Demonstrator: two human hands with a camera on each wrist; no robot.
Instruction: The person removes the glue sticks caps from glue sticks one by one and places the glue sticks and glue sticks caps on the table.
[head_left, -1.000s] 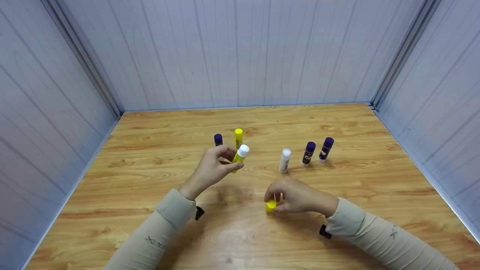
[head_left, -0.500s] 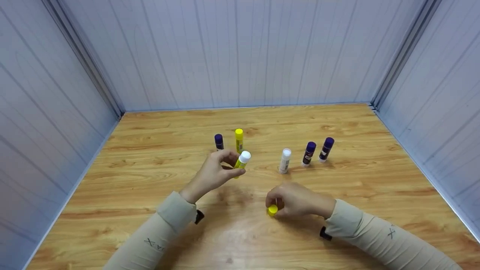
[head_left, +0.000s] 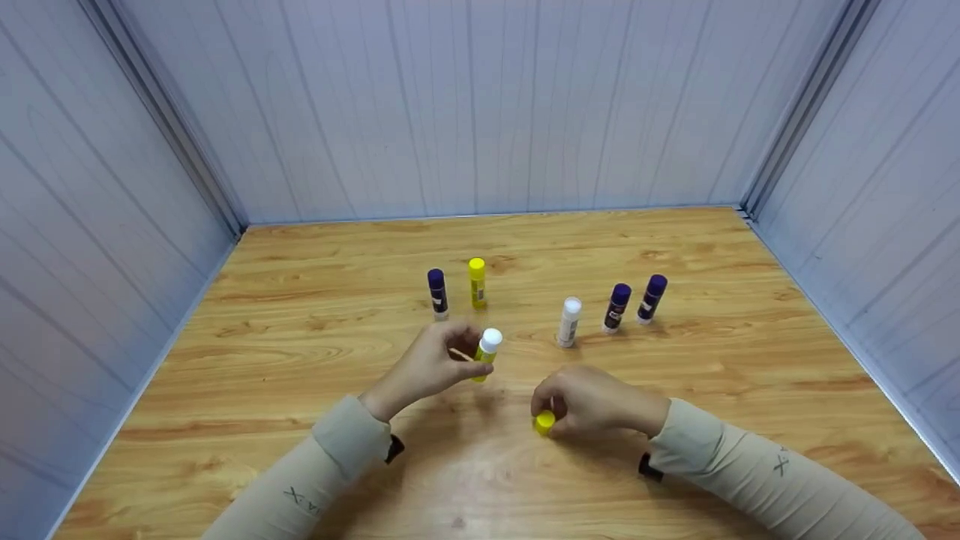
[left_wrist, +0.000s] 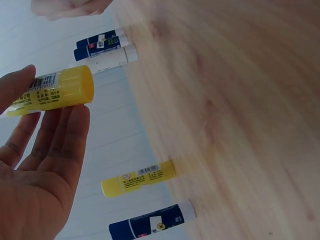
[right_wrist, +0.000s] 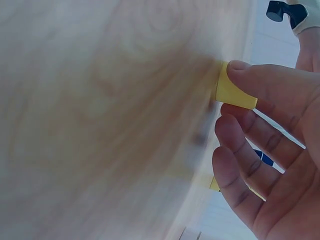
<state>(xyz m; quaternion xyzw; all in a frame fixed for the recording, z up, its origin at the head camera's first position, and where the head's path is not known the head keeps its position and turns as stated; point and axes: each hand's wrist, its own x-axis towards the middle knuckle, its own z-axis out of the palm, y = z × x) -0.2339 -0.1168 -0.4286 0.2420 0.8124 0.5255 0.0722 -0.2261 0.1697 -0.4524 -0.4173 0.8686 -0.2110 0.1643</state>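
My left hand [head_left: 435, 361] grips a yellow glue stick [head_left: 490, 342] above the table, its white top end up and leaning slightly right. In the left wrist view, the thumb and fingers hold the glue stick's yellow barrel [left_wrist: 46, 92], whose base faces the table. Lower and to the right, my right hand [head_left: 590, 402] pinches a small yellow cap [head_left: 544, 422] between thumb and index finger. The right wrist view shows this cap [right_wrist: 234, 92] right at the tabletop, with the other fingers loosely bent below it.
Behind my left hand stand a dark blue glue stick [head_left: 437, 292] and a yellow one [head_left: 478, 282]. Upright beyond my right hand are a white glue stick [head_left: 569, 322] and two dark blue ones, one nearer [head_left: 616, 307] and one farther right [head_left: 652, 298]. Panel walls [head_left: 495, 105] enclose the wooden table.
My left hand has come down and nearer with the yellow glue stick, uncovering the dark blue and yellow ones behind. My right hand shifted slightly nearer with the cap, then stayed put.
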